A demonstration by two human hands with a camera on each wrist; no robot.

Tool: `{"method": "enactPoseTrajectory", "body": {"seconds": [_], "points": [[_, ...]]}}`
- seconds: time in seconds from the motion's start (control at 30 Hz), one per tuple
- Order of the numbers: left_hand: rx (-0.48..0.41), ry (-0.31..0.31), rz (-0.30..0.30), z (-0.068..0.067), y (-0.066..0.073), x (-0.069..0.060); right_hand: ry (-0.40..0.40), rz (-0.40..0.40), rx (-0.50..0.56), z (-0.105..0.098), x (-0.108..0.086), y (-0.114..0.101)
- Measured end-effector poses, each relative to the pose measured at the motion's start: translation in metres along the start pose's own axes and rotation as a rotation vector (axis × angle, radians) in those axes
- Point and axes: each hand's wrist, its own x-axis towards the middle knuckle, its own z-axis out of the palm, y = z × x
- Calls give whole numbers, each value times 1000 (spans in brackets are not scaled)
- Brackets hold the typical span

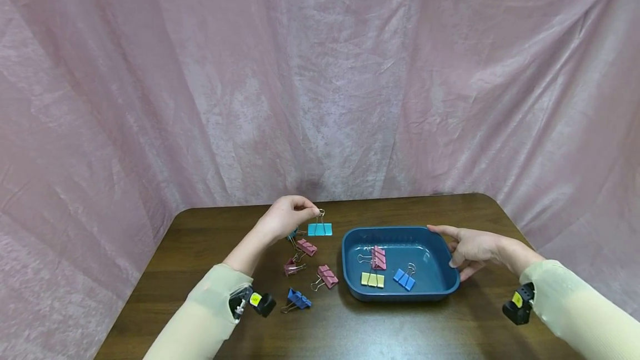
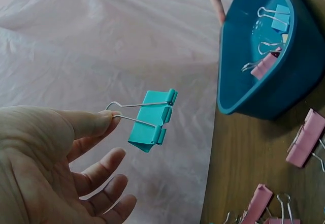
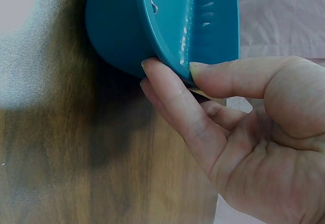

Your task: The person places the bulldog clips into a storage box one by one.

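My left hand [image 1: 288,219] pinches a turquoise binder clip [image 1: 320,229] by its wire handles, between thumb and index finger. In the left wrist view the clip [image 2: 152,120] hangs in the air, the other fingers spread beneath. At the right end of a dark blue plastic tray [image 1: 400,296], my right hand [image 1: 475,250] grips the rim. The right wrist view shows the thumb inside the tray [image 3: 117,26] and fingers on its outer wall. Inside the tray lie a pink binder clip [image 1: 379,258], a yellow binder clip [image 1: 372,280] and a blue binder clip [image 1: 404,280].
Left of the tray, pink binder clips [image 1: 327,276] and a blue binder clip [image 1: 299,299] lie on the brown wooden table [image 1: 200,271]. Another turquoise clip [image 1: 292,235] sits partly hidden by my left hand. A pink curtain [image 1: 320,82] hangs behind the table's far edge.
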Motion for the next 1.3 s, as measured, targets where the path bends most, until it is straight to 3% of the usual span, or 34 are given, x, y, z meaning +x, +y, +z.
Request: {"method": "enactPoseTrajectory", "body": {"seconds": [0.37,0.9,1.3], "points": [[16,-35,56,16,11,3,11,12,10,1,0,0],[21,-71,82,36,21,7,13,8,-4,0,-1,-1],[36,-107,122,47,23,8,5,9,-5,-1,0,0]]}}
